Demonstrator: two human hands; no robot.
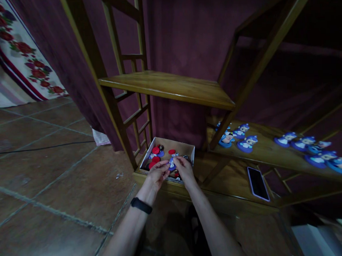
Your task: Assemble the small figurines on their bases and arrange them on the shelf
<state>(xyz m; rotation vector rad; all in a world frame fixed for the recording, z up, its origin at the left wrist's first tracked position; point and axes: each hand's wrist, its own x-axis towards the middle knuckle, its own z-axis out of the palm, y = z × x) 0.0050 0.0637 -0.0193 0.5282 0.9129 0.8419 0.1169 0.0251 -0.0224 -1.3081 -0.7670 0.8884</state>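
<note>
A small cardboard box (189, 147) sits on the bottom board of a wooden shelf unit and holds several red and blue flat figures (155, 150). Both my hands reach into it. My left hand (158, 172), with a black band on the wrist, and my right hand (184, 167) pinch together on one blue and white figure (172, 163) between them, at the box's near edge.
More blue figures (247, 143) lie in rows on the middle shelf (274, 153) to the right. A phone (257, 183) lies on the bottom board. An upper shelf (169, 86) juts out above the box. Tiled floor and a dark curtain lie to the left.
</note>
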